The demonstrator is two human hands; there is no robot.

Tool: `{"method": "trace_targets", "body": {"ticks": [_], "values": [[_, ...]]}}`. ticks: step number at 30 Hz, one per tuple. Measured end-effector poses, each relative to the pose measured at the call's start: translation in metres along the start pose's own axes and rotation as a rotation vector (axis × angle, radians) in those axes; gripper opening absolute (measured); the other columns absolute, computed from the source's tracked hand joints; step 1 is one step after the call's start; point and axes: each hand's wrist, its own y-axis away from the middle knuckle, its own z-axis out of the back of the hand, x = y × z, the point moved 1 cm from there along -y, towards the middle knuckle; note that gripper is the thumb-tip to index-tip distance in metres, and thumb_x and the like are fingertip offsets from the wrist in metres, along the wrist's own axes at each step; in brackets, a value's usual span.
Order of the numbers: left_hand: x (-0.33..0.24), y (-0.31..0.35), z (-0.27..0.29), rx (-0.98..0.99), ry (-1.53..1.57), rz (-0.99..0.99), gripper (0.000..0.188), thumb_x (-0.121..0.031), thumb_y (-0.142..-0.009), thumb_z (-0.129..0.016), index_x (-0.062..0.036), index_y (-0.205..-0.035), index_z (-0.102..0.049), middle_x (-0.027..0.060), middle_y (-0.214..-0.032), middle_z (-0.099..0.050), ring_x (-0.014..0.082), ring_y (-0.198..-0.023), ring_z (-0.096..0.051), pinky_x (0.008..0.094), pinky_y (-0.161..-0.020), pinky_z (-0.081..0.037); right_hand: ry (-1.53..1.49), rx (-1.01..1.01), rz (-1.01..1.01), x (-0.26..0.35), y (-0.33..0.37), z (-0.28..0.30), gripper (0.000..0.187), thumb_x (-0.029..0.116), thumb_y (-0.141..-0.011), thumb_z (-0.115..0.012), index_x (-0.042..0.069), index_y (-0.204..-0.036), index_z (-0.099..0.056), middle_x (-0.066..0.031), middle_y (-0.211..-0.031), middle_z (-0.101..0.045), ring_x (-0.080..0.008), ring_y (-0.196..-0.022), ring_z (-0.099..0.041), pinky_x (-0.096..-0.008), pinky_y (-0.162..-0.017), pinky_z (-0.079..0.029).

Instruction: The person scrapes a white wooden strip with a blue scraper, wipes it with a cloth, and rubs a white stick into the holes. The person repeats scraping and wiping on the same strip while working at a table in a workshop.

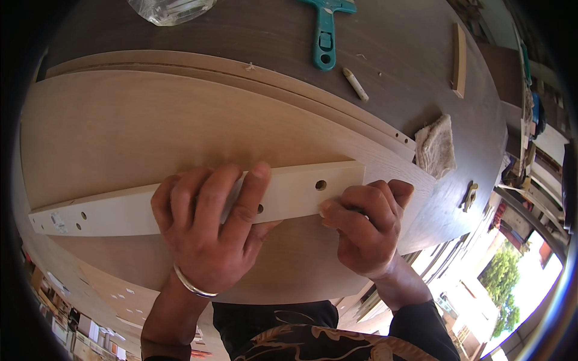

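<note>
A long pale wooden rail [301,183] with drilled round holes lies across a large light wood panel [132,120]. My left hand [208,219], a bangle at its wrist, grips the rail near its middle, fingers over the top and thumb at the near edge. It partly covers one hole. By the right end of the rail, my right hand [370,225] is closed, its fingers curled and a fingertip at the rail's near edge. Whatever may be inside those fingers is hidden. A small whitish label [58,222] sits near the rail's left end.
On the dark tabletop [253,42] beyond lie a teal scraper [325,36], a whitish stick [355,84], a folded cloth [436,147] and a narrow wood strip [459,60]. Clear plastic [171,9] is at the far left. A small metal piece [469,197] rests at right.
</note>
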Motion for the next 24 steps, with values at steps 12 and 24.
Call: {"method": "trace_targets", "body": {"ticks": [12,24], "values": [[-0.001,-0.001,0.000,-0.017,-0.016,-0.007,0.051,-0.047,-0.095,-0.068,-0.0135,-0.133,-0.075,0.0060,-0.119,-0.065,0.0288,-0.106,-0.058,0.0516,-0.101,-0.041,0.007,0.003,0.045,0.011,-0.007,-0.009,0.031,0.011,-0.065,-0.074,0.012,-0.096,-0.076,0.0007,-0.096,-0.065,-0.0164,-0.077,-0.059,-0.0396,-0.079,-0.032],[0.001,0.001,-0.001,-0.015,0.011,0.005,0.052,-0.046,-0.091,-0.071,-0.0139,-0.132,-0.075,0.0054,-0.121,-0.064,0.0275,-0.108,-0.058,0.0508,-0.102,-0.040,0.011,0.008,-0.002,0.013,-0.004,-0.006,0.039,0.014,-0.062,-0.074,0.012,-0.100,-0.076,0.0002,-0.098,-0.065,-0.0173,-0.080,-0.060,-0.0399,-0.081,-0.032]]}}
